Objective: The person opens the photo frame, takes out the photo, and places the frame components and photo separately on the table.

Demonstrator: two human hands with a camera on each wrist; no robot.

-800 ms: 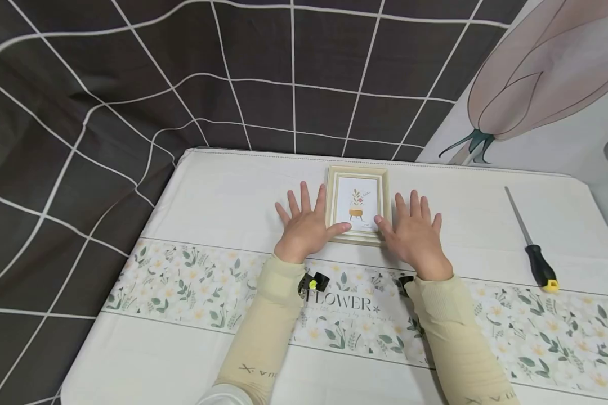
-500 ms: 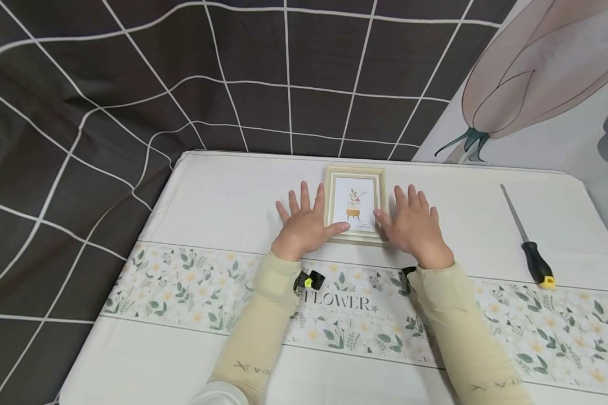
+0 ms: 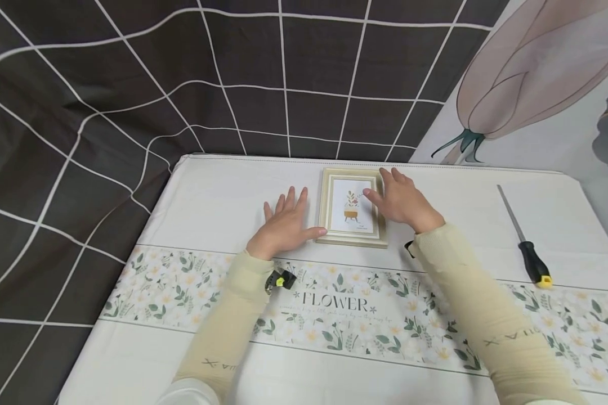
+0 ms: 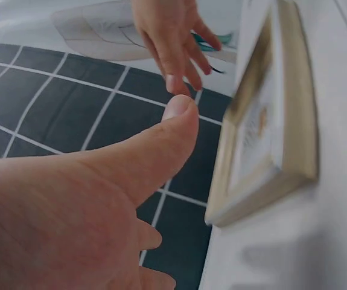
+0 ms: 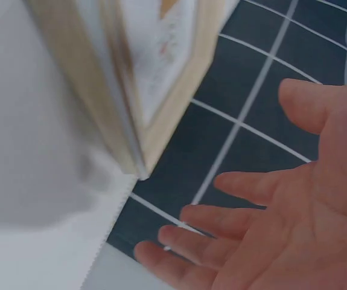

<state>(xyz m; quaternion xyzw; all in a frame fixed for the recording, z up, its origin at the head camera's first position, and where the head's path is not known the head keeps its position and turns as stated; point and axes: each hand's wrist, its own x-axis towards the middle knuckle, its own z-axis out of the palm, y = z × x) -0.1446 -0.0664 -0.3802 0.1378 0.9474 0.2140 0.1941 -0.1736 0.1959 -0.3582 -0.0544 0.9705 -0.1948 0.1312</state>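
Note:
A cream-coloured picture frame [image 3: 325, 208] lies face up near the table's far edge, its print showing a plant in an orange pot on legs. Just left of it my left hand [image 3: 282, 229] is spread, its thumb over the lower left corner. In the left wrist view that thumb [image 4: 161, 145] stands clear of the frame [image 4: 300, 115]. Over the upper right side hovers my right hand [image 3: 404, 201], fingers extended, thumb above the print. The right wrist view shows my right palm [image 5: 288, 217] apart from the frame [image 5: 82, 72]. Neither hand grips anything.
A screwdriver [image 3: 533, 263] with a black and yellow handle lies on the right of the table. The white tablecloth [image 3: 223, 191] has a floral band lettered FLOWER. Behind the table hangs a dark cloth [image 3: 253, 62] with white grid lines.
My left hand has moved left, away from the frame's middle. My right hand has gone up and slightly left towards the frame's upper right corner. The frame stays on the table.

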